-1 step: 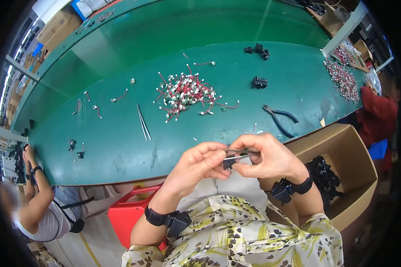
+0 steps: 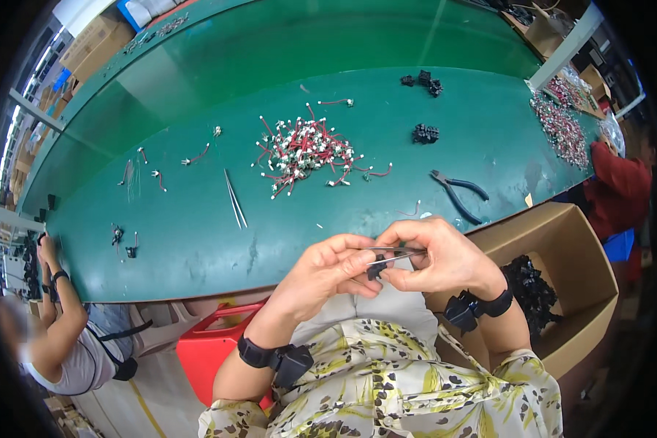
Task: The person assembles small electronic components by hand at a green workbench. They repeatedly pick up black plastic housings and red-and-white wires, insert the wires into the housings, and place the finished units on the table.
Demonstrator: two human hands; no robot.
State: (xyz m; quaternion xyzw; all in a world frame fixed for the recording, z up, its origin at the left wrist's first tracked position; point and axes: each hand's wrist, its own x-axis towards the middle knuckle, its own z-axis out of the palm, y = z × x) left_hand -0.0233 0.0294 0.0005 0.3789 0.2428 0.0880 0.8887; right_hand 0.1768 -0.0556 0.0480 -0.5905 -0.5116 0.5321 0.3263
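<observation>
A small black plastic part (image 2: 377,269) is pinched in the fingertips of my left hand (image 2: 321,270), just over my lap at the bench's front edge. My right hand (image 2: 442,255) grips a pair of metal tweezers (image 2: 401,255), whose tips reach the black part from the right. Fingers partly cover the part, so whether the tweezers grasp anything in it cannot be made out. Beyond my hands lies a heap of short red wires with white connectors (image 2: 306,153) on the green bench (image 2: 387,160).
A second pair of tweezers (image 2: 235,198) and blue-handled pliers (image 2: 460,196) lie on the bench. Black part clusters (image 2: 425,133) sit further back. At right stands a cardboard box (image 2: 584,306) holding black parts; a red stool (image 2: 208,350) is at left. A co-worker (image 2: 73,336) sits far left.
The black part has turned slightly between my left fingers, and the tweezers' angle has shifted a little. Both hands stay in nearly the same place.
</observation>
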